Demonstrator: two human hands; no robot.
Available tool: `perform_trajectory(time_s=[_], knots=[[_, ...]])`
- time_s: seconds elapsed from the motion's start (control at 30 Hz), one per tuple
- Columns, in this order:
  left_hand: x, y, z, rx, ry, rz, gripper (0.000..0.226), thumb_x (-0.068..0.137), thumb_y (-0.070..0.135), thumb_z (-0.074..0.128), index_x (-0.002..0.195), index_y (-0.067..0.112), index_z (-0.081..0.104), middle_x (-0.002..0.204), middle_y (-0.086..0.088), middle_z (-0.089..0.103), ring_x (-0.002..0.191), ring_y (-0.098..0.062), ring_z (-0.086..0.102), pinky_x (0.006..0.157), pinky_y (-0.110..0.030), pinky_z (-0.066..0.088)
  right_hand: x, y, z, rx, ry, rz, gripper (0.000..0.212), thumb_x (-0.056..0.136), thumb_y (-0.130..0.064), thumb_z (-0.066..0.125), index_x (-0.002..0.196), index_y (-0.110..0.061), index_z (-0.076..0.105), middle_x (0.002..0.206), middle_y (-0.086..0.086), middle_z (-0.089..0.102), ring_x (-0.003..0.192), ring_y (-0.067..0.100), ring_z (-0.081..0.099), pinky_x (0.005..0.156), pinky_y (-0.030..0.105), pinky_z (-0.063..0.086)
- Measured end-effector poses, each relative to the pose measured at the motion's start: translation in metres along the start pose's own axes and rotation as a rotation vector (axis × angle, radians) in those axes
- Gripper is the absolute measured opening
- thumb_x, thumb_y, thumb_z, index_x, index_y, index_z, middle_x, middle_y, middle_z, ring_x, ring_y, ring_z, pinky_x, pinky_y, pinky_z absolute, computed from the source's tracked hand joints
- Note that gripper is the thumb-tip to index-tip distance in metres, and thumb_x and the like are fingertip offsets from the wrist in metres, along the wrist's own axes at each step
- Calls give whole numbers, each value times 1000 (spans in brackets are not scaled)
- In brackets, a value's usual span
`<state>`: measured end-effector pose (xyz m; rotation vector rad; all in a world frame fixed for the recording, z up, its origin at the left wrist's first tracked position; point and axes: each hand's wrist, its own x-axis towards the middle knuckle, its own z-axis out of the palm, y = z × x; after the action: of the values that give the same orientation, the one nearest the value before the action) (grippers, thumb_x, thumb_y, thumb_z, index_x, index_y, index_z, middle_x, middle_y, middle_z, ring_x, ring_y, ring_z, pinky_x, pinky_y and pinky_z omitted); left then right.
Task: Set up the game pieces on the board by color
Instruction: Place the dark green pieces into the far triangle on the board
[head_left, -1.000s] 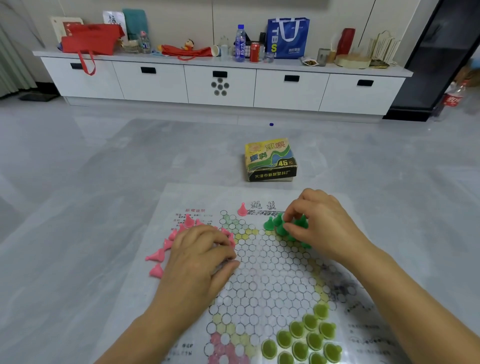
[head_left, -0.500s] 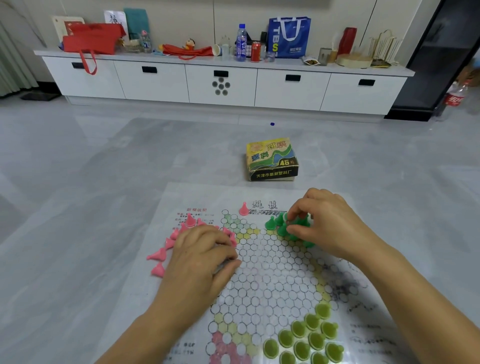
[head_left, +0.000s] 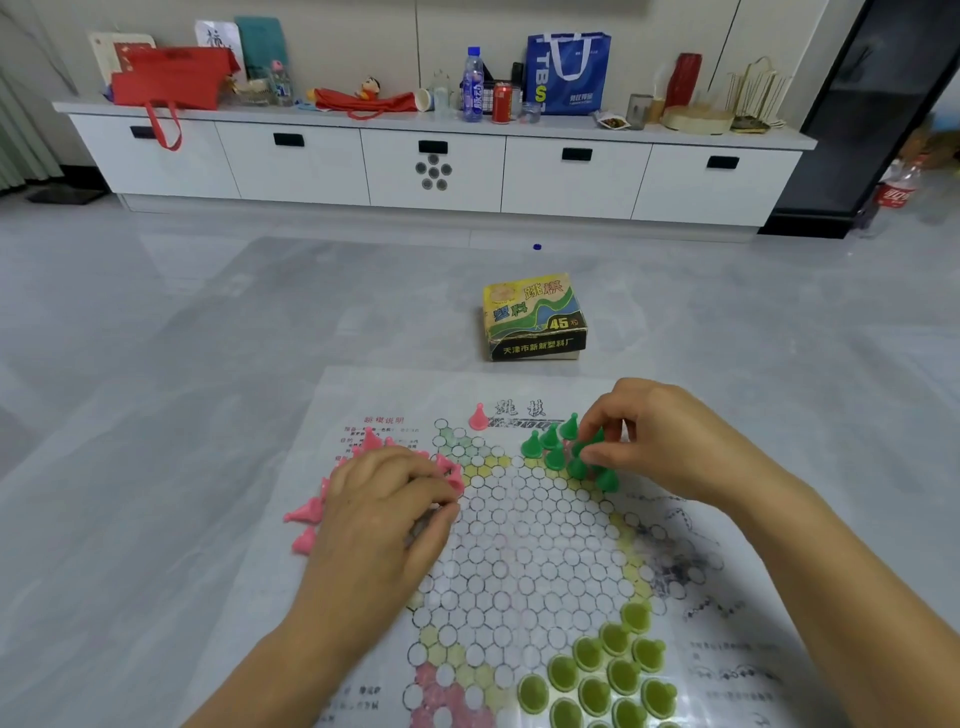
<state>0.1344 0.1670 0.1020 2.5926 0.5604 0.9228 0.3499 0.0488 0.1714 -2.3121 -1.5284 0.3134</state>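
Note:
A paper Chinese-checkers board (head_left: 519, 545) lies flat on the grey floor. My right hand (head_left: 660, 441) pinches a dark green piece (head_left: 589, 449) among a cluster of green cones (head_left: 550, 441) at the board's upper right. My left hand (head_left: 384, 509) rests curled over the board's left side, fingertips by several pink cones (head_left: 452, 470); what it holds is hidden. More pink cones (head_left: 304, 512) lie toppled off the board's left edge. One pink cone (head_left: 478, 417) stands alone near the top. Several yellow-green pieces (head_left: 602, 670) fill the lower right corner.
The game's cardboard box (head_left: 535, 317) sits on the floor just beyond the board. A small blue cap (head_left: 537, 247) lies farther off. A long white cabinet (head_left: 431, 166) with bags and bottles on top runs along the back wall. A cola bottle (head_left: 893, 195) stands at far right.
My right hand has shifted slightly right and up over the green cluster, uncovering more green cones. My left hand has barely moved.

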Motion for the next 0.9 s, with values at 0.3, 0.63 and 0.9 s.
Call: perform_trajectory(time_s=[0.3, 0.63, 0.9], knots=[[0, 0, 1, -3, -11, 1, 23, 81, 37, 49, 85, 25, 68, 89, 12, 64, 96, -3, 46, 90, -25, 30, 1, -1, 5, -73, -18, -43, 11, 80, -30, 65, 89, -24, 69, 83, -8, 56, 71, 4, 47, 61, 13, 35], [0, -1, 1, -2, -4, -2, 21, 81, 37, 49, 85, 26, 67, 89, 12, 63, 97, -3, 46, 91, -26, 30, 6, 10, 9, -32, 157, 58, 10, 82, -26, 64, 89, -20, 69, 78, -10, 50, 69, 3, 44, 61, 13, 33], [0, -1, 1, -2, -7, -2, 21, 81, 37, 49, 84, 25, 67, 88, 13, 63, 96, -3, 46, 90, -24, 30, 8, 11, 14, -6, 156, 68, 11, 81, -25, 65, 88, -17, 71, 80, -6, 53, 75, 10, 49, 69, 22, 38]])
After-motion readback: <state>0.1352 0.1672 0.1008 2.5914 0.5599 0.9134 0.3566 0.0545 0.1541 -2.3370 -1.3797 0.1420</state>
